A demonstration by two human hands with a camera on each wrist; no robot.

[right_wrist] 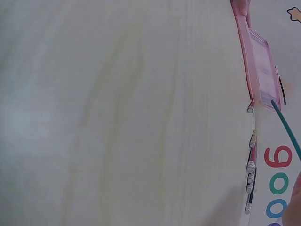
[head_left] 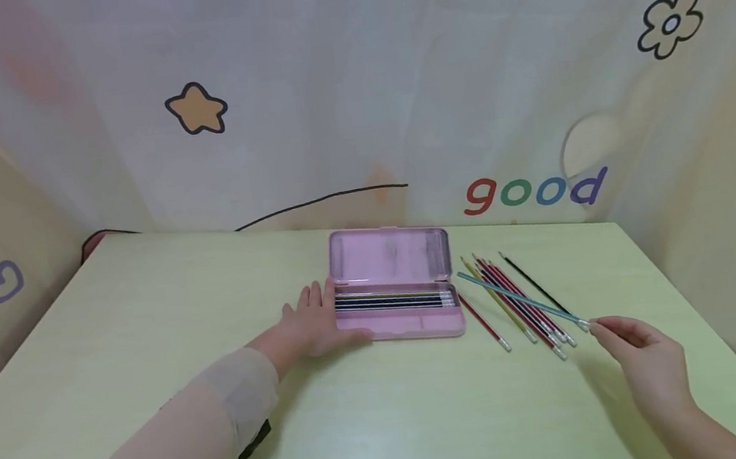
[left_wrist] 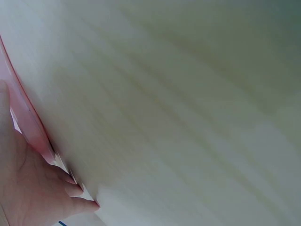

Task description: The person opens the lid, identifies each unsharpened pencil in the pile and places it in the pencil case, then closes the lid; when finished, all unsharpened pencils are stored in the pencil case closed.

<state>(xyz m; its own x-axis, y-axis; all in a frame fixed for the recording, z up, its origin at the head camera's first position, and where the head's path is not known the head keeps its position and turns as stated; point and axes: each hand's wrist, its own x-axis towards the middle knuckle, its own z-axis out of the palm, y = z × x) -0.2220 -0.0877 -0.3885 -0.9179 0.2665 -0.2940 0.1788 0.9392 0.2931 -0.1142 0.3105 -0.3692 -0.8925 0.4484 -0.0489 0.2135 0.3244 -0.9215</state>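
Observation:
A pink pencil case (head_left: 415,324) lies with its lid up, several dark pencils (head_left: 387,301) side by side in its tray. My left hand (head_left: 314,328) rests at the case's left end, fingers extended along its side and thumb at the front edge. In the left wrist view, that hand (left_wrist: 37,188) touches the pink side of the case. My right hand (head_left: 651,363) pinches a light blue pencil (head_left: 524,301) near its eraser end. The held pencil slants over a loose pile of pencils (head_left: 523,294); its other end points toward the case.
Red, yellow and dark pencils fan out on the pale table (head_left: 380,429) right of the case. One red pencil (head_left: 485,323) lies against the case's right end, and a black pencil (head_left: 534,281) lies at the pile's far side. A printed curtain (head_left: 324,111) hangs behind.

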